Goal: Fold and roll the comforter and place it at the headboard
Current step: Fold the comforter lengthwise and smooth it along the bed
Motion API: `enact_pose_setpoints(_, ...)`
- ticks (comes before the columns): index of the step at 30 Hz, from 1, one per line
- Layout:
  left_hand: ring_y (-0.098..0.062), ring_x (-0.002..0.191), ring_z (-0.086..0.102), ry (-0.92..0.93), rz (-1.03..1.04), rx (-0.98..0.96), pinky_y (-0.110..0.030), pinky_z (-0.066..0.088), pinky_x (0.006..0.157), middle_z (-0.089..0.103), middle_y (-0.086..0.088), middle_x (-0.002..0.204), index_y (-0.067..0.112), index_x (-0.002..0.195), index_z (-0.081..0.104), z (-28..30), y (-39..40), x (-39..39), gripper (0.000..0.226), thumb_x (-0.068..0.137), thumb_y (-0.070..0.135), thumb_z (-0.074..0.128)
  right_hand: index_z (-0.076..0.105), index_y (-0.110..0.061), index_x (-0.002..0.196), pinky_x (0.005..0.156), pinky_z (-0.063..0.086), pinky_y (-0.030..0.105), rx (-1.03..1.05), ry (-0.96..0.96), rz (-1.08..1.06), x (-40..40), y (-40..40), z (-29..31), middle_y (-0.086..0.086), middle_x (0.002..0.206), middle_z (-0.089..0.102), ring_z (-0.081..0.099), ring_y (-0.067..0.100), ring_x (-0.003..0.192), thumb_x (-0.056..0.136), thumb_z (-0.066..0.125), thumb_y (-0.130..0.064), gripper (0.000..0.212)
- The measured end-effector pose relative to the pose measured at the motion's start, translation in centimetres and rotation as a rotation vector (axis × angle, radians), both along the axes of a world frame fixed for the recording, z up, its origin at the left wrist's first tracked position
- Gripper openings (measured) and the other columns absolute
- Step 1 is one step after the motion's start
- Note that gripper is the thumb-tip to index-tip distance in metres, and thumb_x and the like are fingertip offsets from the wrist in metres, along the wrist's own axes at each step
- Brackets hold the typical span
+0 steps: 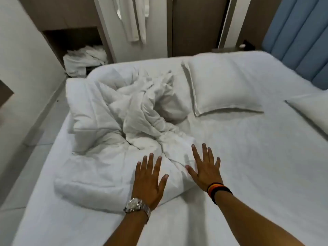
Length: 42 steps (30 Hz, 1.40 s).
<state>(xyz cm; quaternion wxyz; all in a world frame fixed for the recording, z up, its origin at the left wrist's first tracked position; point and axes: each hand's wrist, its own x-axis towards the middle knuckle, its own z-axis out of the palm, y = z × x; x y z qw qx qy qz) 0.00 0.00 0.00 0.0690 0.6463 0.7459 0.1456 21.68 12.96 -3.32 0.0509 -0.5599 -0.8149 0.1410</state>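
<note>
A white comforter (113, 121) lies crumpled in a heap on the left half of the bed (248, 166). Its near corner bunches up right in front of me. My left hand (149, 180), with a silver watch on the wrist, hovers over that near corner with fingers spread. My right hand (205, 167), with striped bands on the wrist, is spread flat at the comforter's right edge. Neither hand holds anything. The blue padded headboard (301, 36) stands at the upper right.
A white pillow (221, 86) lies beside the comforter toward the headboard, and a second pillow (312, 110) shows at the right edge. A pile of white linen (83, 59) sits in a low niche beyond the bed. White garments (133, 18) hang at the back.
</note>
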Motion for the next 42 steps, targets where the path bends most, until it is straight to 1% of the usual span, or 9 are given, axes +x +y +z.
enact_pose_setpoints(6,-0.028,0.162,0.003,0.048,0.027,-0.013,-0.053,0.008,0.129,0.005,-0.007,0.176,0.025,0.167,0.015,-7.1,4.8,1.7,0.071,0.105,0.057,0.025,-0.029,-0.051,0.155,0.124,0.001,0.065,-0.109,0.074,0.048,0.7,6.0,-7.4,0.012,0.172,-0.024,-0.012,0.033,0.160,0.077,0.030,-0.099,0.109)
enact_pose_setpoints(13,-0.021,0.162,0.004,0.049,0.019,0.051,-0.049,0.009,0.130,0.007,-0.006,0.176,0.023,0.168,0.011,-12.0,8.3,0.4,0.067,0.107,0.047,0.025,-0.003,-0.036,0.167,0.127,0.001,0.059,0.049,0.310,0.258,-3.0,9.9,-9.9,0.011,0.176,-0.002,-0.006,0.027,0.162,0.083,0.050,-0.084,0.110)
enact_pose_setpoints(16,-0.015,0.162,0.008,-0.043,0.045,0.085,-0.044,0.011,0.130,0.012,-0.003,0.175,0.021,0.168,0.014,-12.3,8.1,-0.2,0.065,0.108,0.041,0.030,0.010,-0.028,0.168,0.128,0.005,0.056,0.079,0.372,0.307,-5.4,10.6,-9.0,0.016,0.168,0.029,0.020,0.032,0.158,0.088,0.056,-0.074,0.103)
enact_pose_setpoints(19,-0.015,0.161,0.013,-0.114,0.043,0.092,-0.044,0.014,0.129,0.018,-0.005,0.174,0.016,0.166,0.019,-11.6,7.6,-0.1,0.063,0.108,0.035,0.033,0.016,-0.029,0.167,0.121,0.032,0.050,-0.016,0.466,0.309,-7.2,9.4,-8.0,0.017,0.138,0.058,0.053,0.035,0.133,0.093,0.063,-0.056,0.092)
enact_pose_setpoints(22,-0.015,0.160,0.016,-0.192,0.050,0.078,-0.043,0.014,0.129,0.021,-0.004,0.173,0.015,0.166,0.022,-9.9,6.5,0.4,0.063,0.108,0.038,0.028,0.010,-0.045,0.164,0.098,0.054,0.045,-0.113,0.530,0.201,-6.3,6.6,-6.8,0.014,0.134,0.061,0.065,0.034,0.113,0.095,0.065,-0.046,0.088)
enact_pose_setpoints(29,-0.020,0.161,0.015,-0.290,-0.111,-0.143,-0.042,0.016,0.129,0.009,0.001,0.175,0.031,0.166,0.014,-4.8,0.2,4.0,0.062,0.107,0.048,0.018,-0.006,-0.057,0.160,0.082,0.056,0.043,-0.124,0.329,0.006,1.6,-5.3,-1.8,0.006,0.114,0.061,0.064,0.029,0.087,0.099,0.051,-0.039,0.086)
enact_pose_setpoints(33,-0.029,0.158,0.021,-0.241,-0.174,-0.244,-0.044,0.019,0.126,0.010,-0.003,0.175,0.034,0.167,0.014,-2.2,-5.8,7.9,0.056,0.112,0.046,0.019,-0.004,-0.058,0.160,0.089,0.052,0.040,-0.163,0.295,-0.099,5.5,-14.6,0.9,0.012,0.118,0.063,0.063,0.031,0.100,0.101,0.049,-0.033,0.084)
enact_pose_setpoints(37,-0.027,0.157,0.025,-0.162,-0.228,-0.291,-0.045,0.022,0.125,0.010,-0.003,0.175,0.034,0.167,0.013,-0.7,-13.5,11.0,0.056,0.112,0.047,0.016,0.007,-0.054,0.162,0.108,0.046,0.040,-0.221,0.348,-0.131,6.4,-23.9,2.6,0.012,0.148,0.058,0.054,0.033,0.133,0.105,0.044,-0.034,0.071)
enact_pose_setpoints(42,-0.030,0.160,0.014,0.014,-0.272,-0.357,-0.046,0.012,0.128,0.005,0.000,0.176,0.036,0.167,0.008,-1.0,-23.1,13.0,0.057,0.111,0.042,0.019,0.021,-0.053,0.161,0.096,0.051,0.035,-0.273,0.376,-0.252,13.0,-33.7,2.1,0.014,0.136,0.066,0.065,0.032,0.112,0.102,0.047,-0.026,0.069)
